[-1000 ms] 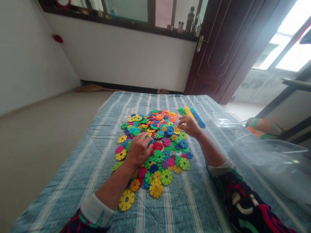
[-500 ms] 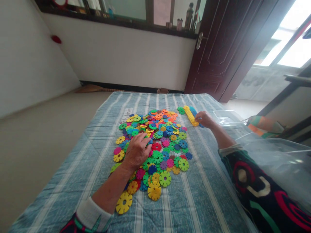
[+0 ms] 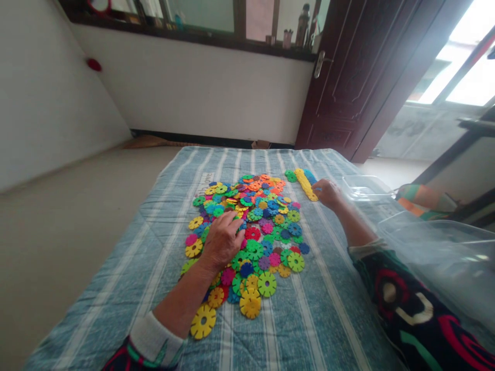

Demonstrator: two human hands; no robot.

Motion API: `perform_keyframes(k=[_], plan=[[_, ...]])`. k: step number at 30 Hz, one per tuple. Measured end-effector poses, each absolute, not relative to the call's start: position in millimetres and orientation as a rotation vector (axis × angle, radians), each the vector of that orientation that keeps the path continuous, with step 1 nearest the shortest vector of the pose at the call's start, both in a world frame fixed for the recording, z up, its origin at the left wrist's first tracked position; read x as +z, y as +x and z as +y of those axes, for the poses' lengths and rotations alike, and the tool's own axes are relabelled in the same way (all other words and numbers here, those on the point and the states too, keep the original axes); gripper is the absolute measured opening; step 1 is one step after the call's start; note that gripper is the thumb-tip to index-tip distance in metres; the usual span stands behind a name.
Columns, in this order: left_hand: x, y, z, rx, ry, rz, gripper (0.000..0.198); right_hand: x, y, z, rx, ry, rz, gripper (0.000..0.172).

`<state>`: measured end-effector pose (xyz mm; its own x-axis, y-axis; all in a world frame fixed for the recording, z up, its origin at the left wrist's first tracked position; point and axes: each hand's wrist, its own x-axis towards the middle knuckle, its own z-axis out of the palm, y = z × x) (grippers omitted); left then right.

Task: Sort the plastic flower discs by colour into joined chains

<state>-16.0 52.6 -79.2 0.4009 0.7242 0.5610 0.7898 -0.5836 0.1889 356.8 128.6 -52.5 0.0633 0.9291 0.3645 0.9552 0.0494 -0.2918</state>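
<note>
A heap of flat plastic snowflake discs (image 3: 266,284), slotted round the rim and in many colours, covers the middle of a striped cloth (image 3: 301,319). My left hand (image 3: 223,238) rests palm down on the left part of this heap, thumb apart from the fingers. Its fingertips touch discs, and what lies under the palm is hidden. Beyond the heap to the right, an overlapping row of yellow discs (image 3: 305,183) lies between green discs (image 3: 290,176) and a row of blue discs (image 3: 309,175). My right hand (image 3: 328,195) is at the near end of the blue row, fingers drawn together; anything in them is hidden.
A clear plastic box (image 3: 367,186) stands right of my right hand. Nearer, a larger clear plastic container (image 3: 444,247) sits beside my right sleeve. Past the cloth's far edge are a white wall (image 3: 201,87) and a dark red door (image 3: 348,77).
The whole view has shifted slightly. My right hand has drawn in closer over the near end of the blue row, covering discs there. My left hand stays on the heap.
</note>
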Motion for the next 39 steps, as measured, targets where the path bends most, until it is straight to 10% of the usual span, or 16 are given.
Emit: perform_keyframes(k=[39], plan=[[-69.6,-16.5,42.2,-1.044,-2.547,-1.163,0.01,-26.9,158.3,109.5,-0.073,-1.05,-2.548,0.028]])
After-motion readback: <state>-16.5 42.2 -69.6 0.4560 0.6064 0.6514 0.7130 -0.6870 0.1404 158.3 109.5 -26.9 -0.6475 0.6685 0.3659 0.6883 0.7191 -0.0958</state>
